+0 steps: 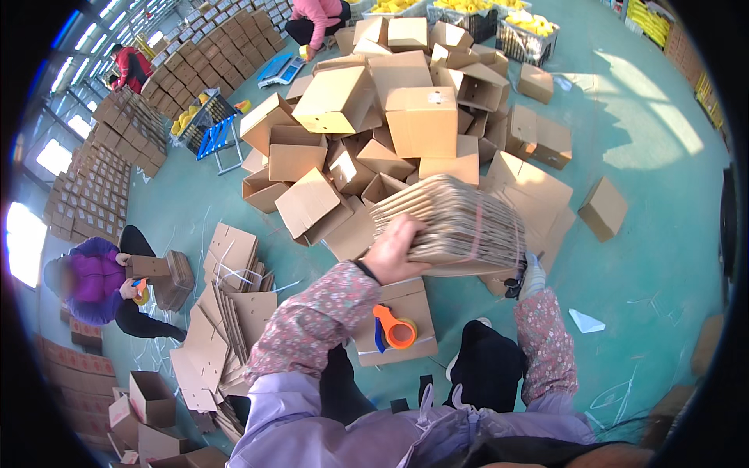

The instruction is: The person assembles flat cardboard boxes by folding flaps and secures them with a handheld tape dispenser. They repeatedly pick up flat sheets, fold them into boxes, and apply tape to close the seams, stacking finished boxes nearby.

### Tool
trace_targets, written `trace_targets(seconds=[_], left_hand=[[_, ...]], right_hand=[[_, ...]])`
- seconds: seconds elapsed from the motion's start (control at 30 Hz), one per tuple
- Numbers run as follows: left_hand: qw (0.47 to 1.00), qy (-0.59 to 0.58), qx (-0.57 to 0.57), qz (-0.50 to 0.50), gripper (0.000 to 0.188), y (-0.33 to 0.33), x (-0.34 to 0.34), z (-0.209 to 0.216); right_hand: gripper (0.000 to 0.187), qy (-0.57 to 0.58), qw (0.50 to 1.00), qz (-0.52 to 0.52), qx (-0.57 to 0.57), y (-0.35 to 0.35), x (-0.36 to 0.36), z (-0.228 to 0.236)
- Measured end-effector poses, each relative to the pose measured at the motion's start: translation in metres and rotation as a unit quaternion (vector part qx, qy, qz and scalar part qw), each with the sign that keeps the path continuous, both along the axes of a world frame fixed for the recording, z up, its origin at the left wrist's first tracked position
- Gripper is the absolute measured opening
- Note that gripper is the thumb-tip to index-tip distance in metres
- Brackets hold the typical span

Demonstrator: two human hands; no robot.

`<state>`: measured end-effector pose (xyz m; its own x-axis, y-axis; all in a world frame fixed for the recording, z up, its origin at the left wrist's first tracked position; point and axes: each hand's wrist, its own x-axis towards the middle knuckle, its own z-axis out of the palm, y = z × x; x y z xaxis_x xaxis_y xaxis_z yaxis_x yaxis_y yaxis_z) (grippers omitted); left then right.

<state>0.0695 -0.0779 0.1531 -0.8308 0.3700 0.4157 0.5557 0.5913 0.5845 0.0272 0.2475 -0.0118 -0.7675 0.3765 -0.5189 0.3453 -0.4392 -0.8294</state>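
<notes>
A thick bundle of flattened cardboard boxes (pixel 460 222), with a pinkish strap around it, is held up in front of me. My left hand (pixel 396 248) is bare and closed on the bundle's left end, its thumb and fingers pressed on the layers. At the right end is my right hand (pixel 534 278) in a pale glove, closed around a small black object (pixel 515 285) whose kind I cannot make out. Below the bundle, an orange tape dispenser (pixel 396 329) with a blue part lies on a cardboard piece (pixel 421 308) between my legs.
A large heap of formed boxes (pixel 374 117) stands ahead. Flattened cartons (pixel 222 335) and loose straps lie at left, near a seated person (pixel 101 277) handling a box. Farther back are a blue stool (pixel 218 139), a scale (pixel 282 69), crates of yellow items (pixel 529 39) and other people.
</notes>
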Motion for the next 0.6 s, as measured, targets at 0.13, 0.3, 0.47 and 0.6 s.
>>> trace_targets(seconds=[0.13,0.3,0.47,0.6], left_hand=[[0.995,-0.025,0.020,0.099,0.061,-0.055,0.039,0.006],[0.974,-0.036,0.018,0.221,0.067,-0.108,0.093,-0.018],[0.952,-0.059,0.040,0.298,0.065,-0.154,0.138,-0.065],[0.928,-0.103,0.064,0.351,0.058,-0.170,0.163,-0.102]], right_hand=[[0.021,0.044,0.988,0.123,0.077,-0.045,-0.012,0.073],[0.022,0.098,0.973,0.178,0.109,-0.113,-0.015,0.113],[0.016,0.098,0.950,0.266,0.135,-0.173,-0.002,0.105],[0.019,0.084,0.933,0.302,0.175,-0.215,-0.004,0.090]])
